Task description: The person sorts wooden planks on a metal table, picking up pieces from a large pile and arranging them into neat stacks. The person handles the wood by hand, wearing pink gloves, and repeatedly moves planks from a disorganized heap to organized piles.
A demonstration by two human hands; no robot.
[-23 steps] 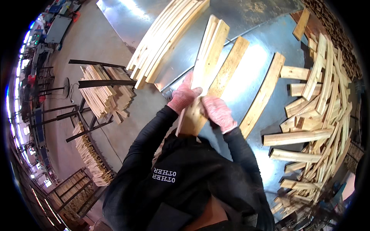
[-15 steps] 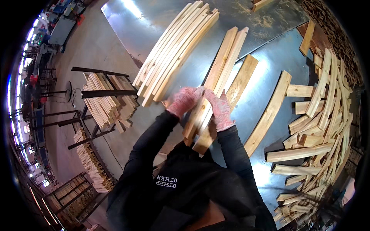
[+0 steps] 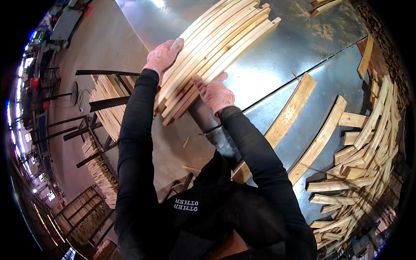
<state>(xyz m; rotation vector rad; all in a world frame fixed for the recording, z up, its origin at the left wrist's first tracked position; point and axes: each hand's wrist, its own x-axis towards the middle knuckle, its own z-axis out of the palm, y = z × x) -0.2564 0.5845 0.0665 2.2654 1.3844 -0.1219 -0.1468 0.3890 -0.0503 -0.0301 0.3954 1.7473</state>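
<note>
A row of pale wooden slats [image 3: 212,47] lies side by side on the metal table, their near ends jutting over its edge. My left hand [image 3: 164,56], in a pink knit glove, grips the row's left side, thumb over the top. My right hand [image 3: 215,93], gloved alike, presses on the right side near the close end, its fingers partly hidden by the slats. Between them the hands hold the row together. Right of my right forearm lies a single wooden board [image 3: 291,110], partly covered by that arm; a curved board [image 3: 318,141] rests beyond it.
A heap of loose boards [image 3: 368,160] covers the table's right side. Black metal racks with stacked slats [image 3: 110,102] stand on the floor at left. A seam [image 3: 277,91] crosses the metal tabletop [image 3: 299,52]. More wood lies at the far edge.
The two slats my hands held in the middle now lie against the row at left. My left hand has moved up and left to the row's outer side; my right hand has moved left.
</note>
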